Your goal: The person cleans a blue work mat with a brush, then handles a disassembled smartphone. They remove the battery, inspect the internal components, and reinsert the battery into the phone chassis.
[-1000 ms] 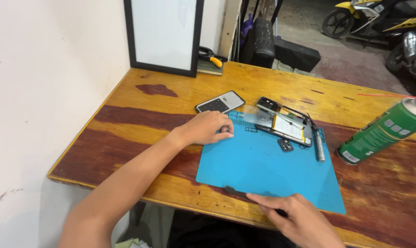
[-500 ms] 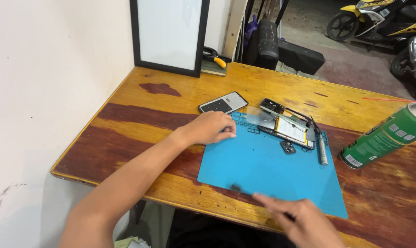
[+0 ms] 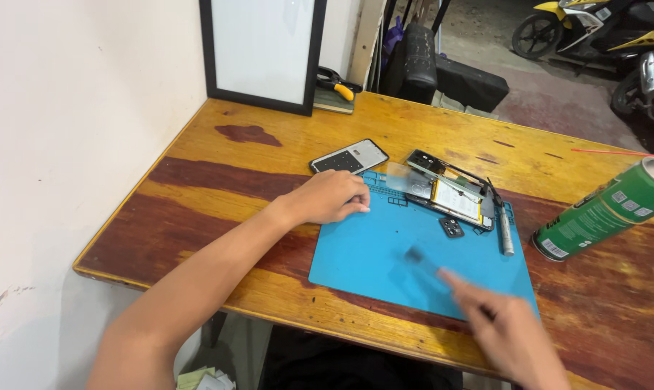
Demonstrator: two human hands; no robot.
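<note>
Wooden table [image 3: 197, 195] underneath, with a blue work mat [image 3: 374, 267] as the landmark for everything else.

Off the mat's left side, only a forearm crossing bare wood. At the mat's far-left corner, left hand [image 3: 334, 196] resting knuckles-up, fingers curled loosely under and touching the mat's edge; impossible to tell whether anything small sits beneath them. Just beyond that same corner, a pale phone panel [image 3: 349, 156] lying flat on the wood. Well behind the mat, against the wall, a black-framed white board [image 3: 262, 50].

Along the mat's far edge, an opened phone [image 3: 449, 193] with its battery showing. Just nearer, on the mat itself, a small dark square part [image 3: 451, 227]. At the mat's right edge, a slim metal tool [image 3: 505, 231] lying lengthwise.

Over the mat's near-right corner, right hand [image 3: 511, 339], heavily blurred, with a dark smear [image 3: 416, 254] ahead of its fingertips; grip impossible to read, whether spread or pinching. Off the mat's right side, a green spray can [image 3: 605, 209] on its side.

Judged from this: best done by pressing the left hand down firmly to pin the mat, keeping the right hand's strokes low and short, and steering well clear of the small dark square part so as not to knock it off the mat.
</note>
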